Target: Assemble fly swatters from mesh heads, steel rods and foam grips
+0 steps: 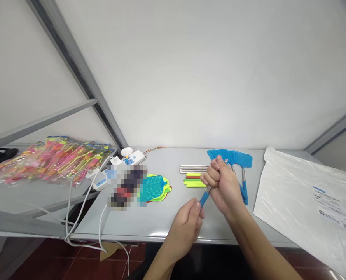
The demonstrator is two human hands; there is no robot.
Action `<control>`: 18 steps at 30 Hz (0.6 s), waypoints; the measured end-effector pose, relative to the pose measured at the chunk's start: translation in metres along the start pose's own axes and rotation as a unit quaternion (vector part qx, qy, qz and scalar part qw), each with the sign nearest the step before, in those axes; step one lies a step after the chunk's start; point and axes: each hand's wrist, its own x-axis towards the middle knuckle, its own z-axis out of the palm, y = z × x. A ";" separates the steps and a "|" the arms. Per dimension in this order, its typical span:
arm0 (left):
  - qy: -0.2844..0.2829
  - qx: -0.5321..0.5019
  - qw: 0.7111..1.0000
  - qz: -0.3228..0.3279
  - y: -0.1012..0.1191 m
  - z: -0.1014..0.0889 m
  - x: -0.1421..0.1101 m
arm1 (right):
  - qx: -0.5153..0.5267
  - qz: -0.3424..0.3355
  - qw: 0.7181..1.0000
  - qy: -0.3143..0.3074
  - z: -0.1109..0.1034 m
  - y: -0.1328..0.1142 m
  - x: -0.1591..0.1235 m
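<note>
My left hand (186,222) is closed round a blue handle grip (203,199). A thin metal rod (226,161) runs up from that grip, and my right hand (224,184) is wrapped round it in a fist; the joint between rod and grip is partly covered by my fingers. Just behind my right hand lie several loose metal rods (187,168) and several green, red and yellow handle grips (193,185). Blue fly swatters (243,158) with metal shafts and blue grips lie beyond and to the right. Loose mesh swatter heads (153,188), a blue one on top, are stacked to the left.
A large white plastic package (295,202) with a label covers the table's right side. White power strips (136,157) and cables (70,198) lie left, near a pixelated dark object (128,188). Bagged colourful items (62,157) are piled beyond the metal frame (103,116).
</note>
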 end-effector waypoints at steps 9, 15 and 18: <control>0.030 0.024 0.999 0.025 0.007 0.001 -0.010 | 0.011 0.011 1.000 -0.001 0.008 0.011 -0.007; -0.007 0.032 0.999 -0.007 0.022 -0.013 -0.011 | -0.004 0.036 0.998 -0.045 0.010 0.022 -0.001; -0.013 0.046 0.998 0.038 0.034 -0.026 -0.013 | -0.046 0.047 0.993 -0.099 0.022 0.039 -0.002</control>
